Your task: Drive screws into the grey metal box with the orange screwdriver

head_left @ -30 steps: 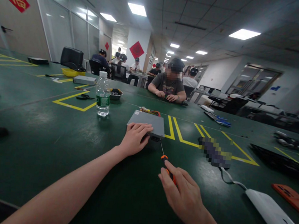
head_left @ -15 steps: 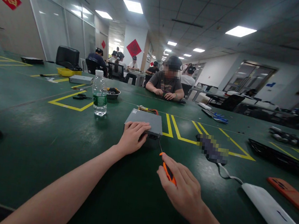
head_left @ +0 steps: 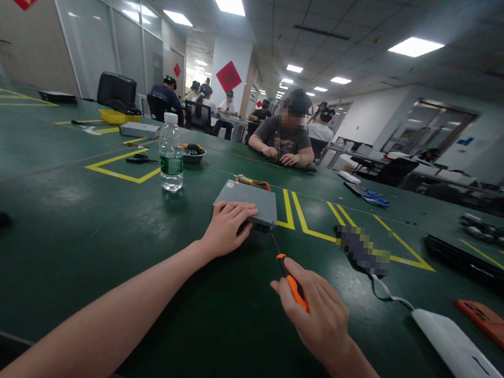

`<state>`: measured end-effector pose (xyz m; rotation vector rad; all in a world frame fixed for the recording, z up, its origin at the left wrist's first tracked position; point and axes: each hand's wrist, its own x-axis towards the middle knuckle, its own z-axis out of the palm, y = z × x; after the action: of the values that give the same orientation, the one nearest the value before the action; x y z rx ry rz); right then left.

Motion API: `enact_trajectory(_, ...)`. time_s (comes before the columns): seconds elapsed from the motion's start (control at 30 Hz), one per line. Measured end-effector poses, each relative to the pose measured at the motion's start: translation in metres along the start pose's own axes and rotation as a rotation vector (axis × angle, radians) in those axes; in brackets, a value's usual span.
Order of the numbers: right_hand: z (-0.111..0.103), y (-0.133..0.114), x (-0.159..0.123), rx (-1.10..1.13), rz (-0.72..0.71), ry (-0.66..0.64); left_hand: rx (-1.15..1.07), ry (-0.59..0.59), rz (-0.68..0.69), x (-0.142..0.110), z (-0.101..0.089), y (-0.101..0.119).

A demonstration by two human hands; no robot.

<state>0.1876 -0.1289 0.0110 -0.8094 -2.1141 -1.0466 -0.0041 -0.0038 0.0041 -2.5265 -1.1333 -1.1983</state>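
A grey metal power supply (head_left: 263, 200) lies flat on the green table, its bundle of coloured wires (head_left: 253, 182) coming out at the far side. My left hand (head_left: 229, 228) holds it down, fingers stretched over the top and thumb at the near edge. In my right hand (head_left: 313, 308) is a screwdriver (head_left: 298, 291) with an orange and black handle, gripped with the fingers wrapped round it. Its thin shaft slants up and left to the box's near right corner. Whether the tip sits in a screw is too small to tell.
A water bottle (head_left: 171, 155) stands left of the box, with a metal bowl (head_left: 193, 154) behind it. To the right are a cable (head_left: 392, 297), a white power bank-like slab (head_left: 461, 352) and an orange phone (head_left: 491, 328). A person (head_left: 285, 135) sits opposite.
The screwdriver handle and my right hand have swung slightly to the right, with the tip still at the box's corner. My left hand keeps its place on the box. The view has shifted a little.
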Motion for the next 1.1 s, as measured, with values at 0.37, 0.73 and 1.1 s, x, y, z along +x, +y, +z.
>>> enact_trajectory(0.37,0.0001,-0.0044,0.0045,0.002,-0.076,-0.045,-0.007,-0.004,0.004,0.0,-0.0012,0.0)
enact_trajectory(0.73,0.0036,-0.0049,0.0052,-0.021,-0.074,-0.028,0.0,-0.005,0.004,0.0002,0.001,-0.0015)
enact_trajectory(1.1,0.0063,-0.0041,0.0012,0.054,-0.063,-0.1,-0.001,-0.005,0.001,0.0004,-0.0009,0.0003)
